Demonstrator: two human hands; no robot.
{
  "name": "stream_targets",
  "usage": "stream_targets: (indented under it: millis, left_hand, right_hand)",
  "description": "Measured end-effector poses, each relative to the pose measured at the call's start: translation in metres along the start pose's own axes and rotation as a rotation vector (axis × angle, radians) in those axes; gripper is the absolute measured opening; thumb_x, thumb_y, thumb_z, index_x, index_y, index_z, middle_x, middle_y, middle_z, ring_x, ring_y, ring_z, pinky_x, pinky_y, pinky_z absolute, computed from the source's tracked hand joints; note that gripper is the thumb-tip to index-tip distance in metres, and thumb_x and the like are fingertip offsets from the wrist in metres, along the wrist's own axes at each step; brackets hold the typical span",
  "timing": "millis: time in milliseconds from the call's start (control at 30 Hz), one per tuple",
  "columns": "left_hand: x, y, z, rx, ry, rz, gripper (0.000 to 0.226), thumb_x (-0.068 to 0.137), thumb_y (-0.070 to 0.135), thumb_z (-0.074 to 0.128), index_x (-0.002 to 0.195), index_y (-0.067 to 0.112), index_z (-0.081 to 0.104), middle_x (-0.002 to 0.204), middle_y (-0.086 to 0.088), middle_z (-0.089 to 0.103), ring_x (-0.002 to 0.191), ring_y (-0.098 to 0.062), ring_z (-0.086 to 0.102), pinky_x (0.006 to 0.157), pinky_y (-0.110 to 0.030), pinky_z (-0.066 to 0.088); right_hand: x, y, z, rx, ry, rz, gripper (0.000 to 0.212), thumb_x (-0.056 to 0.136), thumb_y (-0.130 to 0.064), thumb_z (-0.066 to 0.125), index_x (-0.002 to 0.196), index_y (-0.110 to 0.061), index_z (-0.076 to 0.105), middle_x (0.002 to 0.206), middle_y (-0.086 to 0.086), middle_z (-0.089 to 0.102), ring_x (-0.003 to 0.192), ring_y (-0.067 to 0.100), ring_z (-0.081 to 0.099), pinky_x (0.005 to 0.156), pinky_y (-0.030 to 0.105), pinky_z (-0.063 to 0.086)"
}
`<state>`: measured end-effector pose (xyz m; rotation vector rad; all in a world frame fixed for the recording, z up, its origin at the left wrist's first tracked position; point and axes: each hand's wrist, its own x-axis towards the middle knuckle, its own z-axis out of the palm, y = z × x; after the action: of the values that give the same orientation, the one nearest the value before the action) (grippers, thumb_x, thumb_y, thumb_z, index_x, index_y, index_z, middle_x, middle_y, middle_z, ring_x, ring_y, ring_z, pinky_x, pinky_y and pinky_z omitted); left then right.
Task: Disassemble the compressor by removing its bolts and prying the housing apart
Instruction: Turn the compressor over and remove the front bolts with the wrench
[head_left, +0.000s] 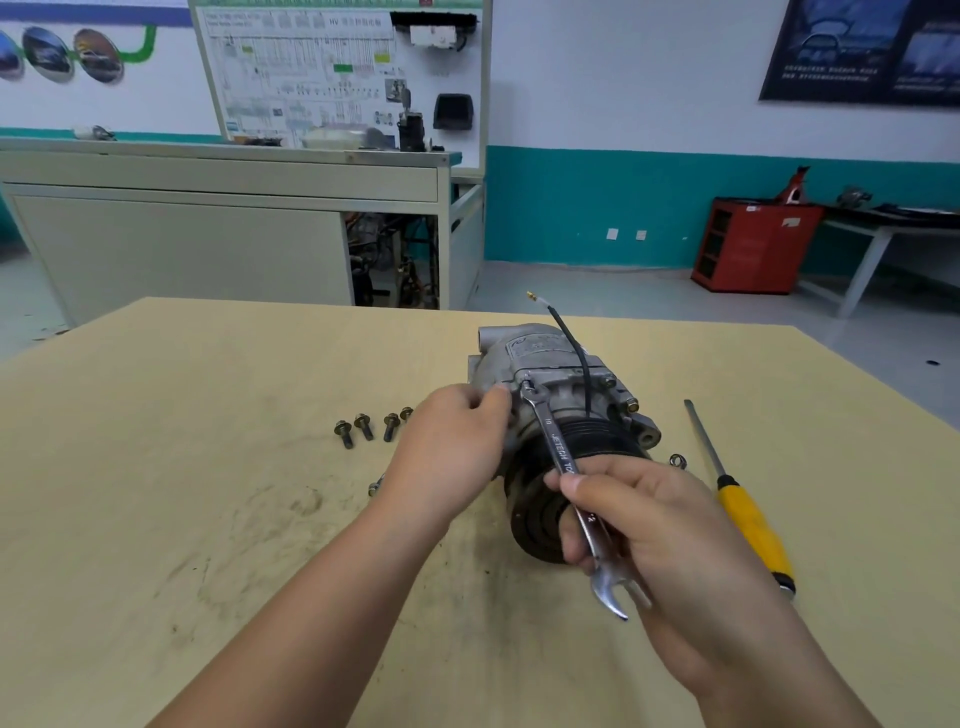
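Compressor (540, 358): lies on its side on the table (208, 467), pulley (540, 514) toward the camera, grey housing away, black wire (576, 353) rising off its top.
Left hand (447, 441): fingers curled against the compressor's left flank, bracing the housing just beside the bolt being worked.
Right hand (654, 525): clenched round the wrench (558, 447) low on its shank, over the pulley; the open-jaw end sticks out below the fist.
Wrench head: ring end sits on the flange bolt (527, 385) at the compressor's upper left.
Seated bolts (608, 383): two more show on the compressor's right side of the flange.
Loose bolts (363, 427): four in a row left of the compressor, another closer to the camera by the left wrist.
Screwdriver (748, 514): yellow handle, lying right of the compressor, untouched, likely for the prying.
Step in hand: probably loosening the upper-left bolt; the bolt stage looks over halfway.
Doing it well: seat the ring fully and square on the head before pulling, so it cannot ride up and round the corners. Swing in short arcs, since pulley and wire crowd the shank. Press the housing down with the bracing hand, as the round body wants to roll. Finish by fingers and lay the bolt with the others.
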<state>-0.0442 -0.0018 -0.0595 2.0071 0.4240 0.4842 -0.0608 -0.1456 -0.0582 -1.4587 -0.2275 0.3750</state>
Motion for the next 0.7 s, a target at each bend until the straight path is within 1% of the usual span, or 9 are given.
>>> stream_targets:
  millis: [67,133,167,200,267,400,567,633,700]
  left_hand:
    - [0.005,-0.003,0.002,-0.056,0.017,-0.030,0.038,0.093,0.035,0.052,0.086,0.000,0.066,0.054,0.003,0.052,0.037,-0.004,0.041,0.041,-0.021,0.032]
    - [0.008,-0.003,0.005,-0.063,0.015,-0.013,0.038,0.089,0.037,0.060,0.076,0.002,0.068,0.047,0.005,0.054,0.035,-0.002,0.043,0.035,-0.014,0.030]
    - [0.009,-0.002,0.007,-0.053,0.016,0.001,0.039,0.087,0.039,0.063,0.071,0.004,0.068,0.048,0.004,0.057,0.038,-0.002,0.045,0.037,-0.014,0.032]
    - [0.010,-0.001,0.009,-0.041,0.023,0.011,0.041,0.085,0.041,0.066,0.068,0.004,0.068,0.051,0.003,0.059,0.044,-0.005,0.049,0.041,-0.017,0.036]
    - [0.011,0.001,0.012,-0.021,0.050,0.029,0.041,0.082,0.042,0.069,0.066,0.004,0.068,0.054,-0.002,0.058,0.049,-0.014,0.049,0.049,-0.024,0.036]
    - [0.010,0.002,0.016,0.012,0.108,0.067,0.032,0.083,0.031,0.067,0.067,0.004,0.065,0.049,0.002,0.049,0.049,-0.015,0.043,0.045,-0.024,0.032]
    - [0.005,0.006,0.019,0.006,0.118,0.112,0.031,0.086,0.029,0.063,0.066,0.004,0.065,0.047,0.003,0.047,0.048,-0.013,0.041,0.047,-0.025,0.033]
    - [0.000,0.007,0.020,0.019,0.111,0.148,0.033,0.086,0.029,0.061,0.064,0.004,0.065,0.042,0.006,0.045,0.045,-0.009,0.038,0.043,-0.018,0.029]
    - [-0.006,0.005,0.019,0.029,0.108,0.174,0.032,0.086,0.028,0.062,0.061,0.009,0.063,0.037,0.009,0.043,0.043,-0.007,0.040,0.042,-0.016,0.031]
  right_hand:
    - [-0.004,-0.001,-0.003,-0.006,0.036,-0.023,0.021,0.087,-0.007,0.057,0.069,-0.007,0.067,0.043,0.008,0.053,0.038,0.010,0.044,0.036,0.016,0.034]
    - [-0.009,-0.002,-0.005,0.016,0.075,-0.037,0.019,0.086,-0.007,0.057,0.071,-0.007,0.067,0.042,0.009,0.052,0.036,0.010,0.043,0.033,0.015,0.031]
    - [-0.011,-0.003,-0.007,0.021,0.092,-0.042,0.018,0.086,-0.006,0.057,0.072,-0.007,0.067,0.041,0.009,0.051,0.035,0.010,0.043,0.032,0.014,0.029]
    - [-0.013,-0.003,-0.008,0.018,0.104,-0.047,0.017,0.087,-0.006,0.057,0.073,-0.006,0.067,0.041,0.009,0.051,0.034,0.010,0.043,0.032,0.013,0.028]
    - [-0.015,-0.002,-0.011,0.004,0.117,-0.051,0.017,0.087,-0.006,0.056,0.074,-0.007,0.067,0.041,0.009,0.050,0.033,0.009,0.042,0.031,0.012,0.028]
    - [-0.015,0.000,-0.014,-0.013,0.143,-0.035,0.017,0.087,-0.008,0.057,0.074,-0.007,0.067,0.040,0.009,0.049,0.032,0.009,0.041,0.031,0.012,0.027]
    - [-0.013,0.005,-0.016,-0.022,0.149,-0.032,0.018,0.086,-0.007,0.058,0.071,-0.009,0.068,0.039,0.008,0.049,0.032,0.009,0.042,0.030,0.015,0.028]
    - [-0.013,0.006,-0.016,-0.019,0.150,-0.032,0.019,0.086,-0.007,0.058,0.070,-0.009,0.068,0.039,0.009,0.049,0.033,0.010,0.043,0.030,0.015,0.028]
    - [-0.013,0.007,-0.017,-0.017,0.147,-0.031,0.019,0.086,-0.007,0.057,0.071,-0.009,0.068,0.039,0.009,0.049,0.032,0.010,0.042,0.030,0.015,0.028]
